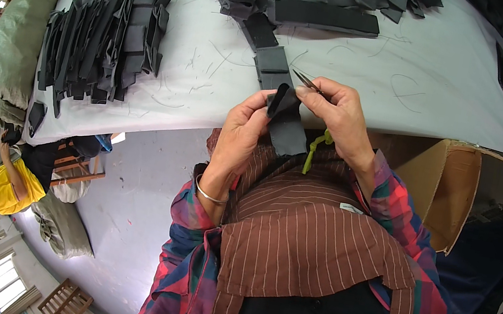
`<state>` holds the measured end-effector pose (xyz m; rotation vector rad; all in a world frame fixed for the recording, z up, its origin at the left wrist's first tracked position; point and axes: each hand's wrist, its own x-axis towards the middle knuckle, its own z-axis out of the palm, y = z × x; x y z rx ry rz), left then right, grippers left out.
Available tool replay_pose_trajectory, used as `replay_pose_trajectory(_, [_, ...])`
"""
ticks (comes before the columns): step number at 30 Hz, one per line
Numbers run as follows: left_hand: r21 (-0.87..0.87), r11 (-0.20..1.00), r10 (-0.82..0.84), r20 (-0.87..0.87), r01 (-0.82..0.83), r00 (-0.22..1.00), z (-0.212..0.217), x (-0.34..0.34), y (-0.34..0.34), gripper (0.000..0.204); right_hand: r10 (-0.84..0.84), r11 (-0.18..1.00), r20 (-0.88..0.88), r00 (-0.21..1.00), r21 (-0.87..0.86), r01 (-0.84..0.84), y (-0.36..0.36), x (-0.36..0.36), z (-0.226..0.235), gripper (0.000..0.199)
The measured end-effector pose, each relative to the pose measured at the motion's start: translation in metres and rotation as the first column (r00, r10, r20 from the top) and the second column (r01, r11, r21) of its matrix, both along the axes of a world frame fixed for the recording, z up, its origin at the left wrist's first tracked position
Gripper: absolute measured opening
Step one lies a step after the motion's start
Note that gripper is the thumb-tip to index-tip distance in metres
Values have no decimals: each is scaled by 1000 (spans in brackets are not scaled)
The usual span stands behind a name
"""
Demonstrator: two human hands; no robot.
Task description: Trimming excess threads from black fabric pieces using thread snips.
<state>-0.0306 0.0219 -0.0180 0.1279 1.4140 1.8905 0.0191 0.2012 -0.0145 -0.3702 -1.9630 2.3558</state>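
Observation:
At the near edge of the table, my left hand (241, 130) pinches a dark fabric strip (289, 133). The strip is folded at my fingers; its lower end hangs over the edge, and beyond my hand more joined dark pieces (273, 61) run up toward a heap. Thread snips (306, 82) are held in my right hand (343, 120), close beside the strip, with their dark pointed blades toward the upper left. A yellow-green cord (311, 152) dangles below that hand. Part of the snips is hidden by my fingers.
A heap of dark fabric pieces (328, 17) lies at the far side of the white-covered table (191, 80). A row of stacked strips (101, 42) is at left. Loose threads are scattered about. An open cardboard box (452, 190) stands at right; a person in yellow (6, 190) sits at far left.

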Motion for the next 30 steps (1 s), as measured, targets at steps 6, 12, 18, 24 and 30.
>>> replay_pose_trajectory(6, [-85,981,159,-152,-174,975,0,2,7,30,39,997,-2,999,67,-39,0,-5,-3,21])
replay_pose_trajectory(12, [-116,971,203,-78,-211,976,-2,-1,8,26,-18,1000,-157,987,-22,14,-8,-10,2,20])
replay_pose_trajectory(18, [-136,981,148,46,-141,988,1,-3,7,24,9,955,-106,994,295,23,0,-21,-2,18])
replay_pose_trajectory(24, [-48,978,207,37,-205,978,-8,-2,5,20,-113,990,-165,980,61,124,-5,-19,-5,19])
replay_pose_trajectory(30, [55,976,216,-68,-212,974,-2,0,5,21,-2,983,-72,997,182,15,4,4,-2,24])
